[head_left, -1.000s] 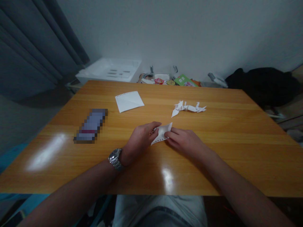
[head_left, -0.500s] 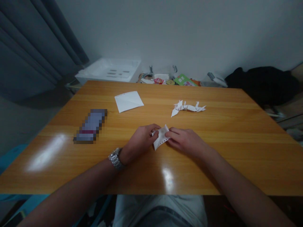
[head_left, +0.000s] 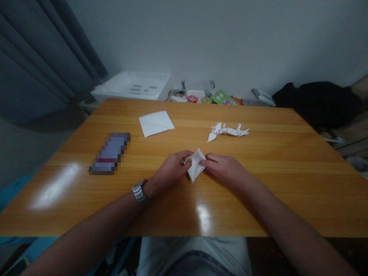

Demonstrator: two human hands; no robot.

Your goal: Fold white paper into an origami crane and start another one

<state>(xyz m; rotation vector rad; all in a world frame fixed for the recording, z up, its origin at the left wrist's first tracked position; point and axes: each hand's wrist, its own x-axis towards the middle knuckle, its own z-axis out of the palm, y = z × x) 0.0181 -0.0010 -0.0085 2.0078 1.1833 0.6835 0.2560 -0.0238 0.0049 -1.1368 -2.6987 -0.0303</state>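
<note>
Between my hands is a small folded piece of white paper (head_left: 195, 167), diamond-shaped, with a row of punched holes along its lower right edge. My left hand (head_left: 171, 167) pinches its left side, thumb on top and fingers curled behind. On the opposite side my right hand (head_left: 225, 167) grips the right corner with its thumb over the paper. Past my right hand lies a folded white origami figure (head_left: 228, 130), long and spiky. A flat white paper sheet (head_left: 156, 123) with holes along its far edge rests farther back to the left.
The wooden table (head_left: 273, 153) fills the middle of the view. A blurred-out phone (head_left: 110, 153) lies at the left. Behind the far edge stand a white plastic tray (head_left: 132, 83), a green packet (head_left: 224, 97) among clutter, and a black cloth heap (head_left: 316, 97).
The folded paper has turned slightly between my fingers, its top corner shifting left and its bottom corner right. Both hands keep nearly the same place.
</note>
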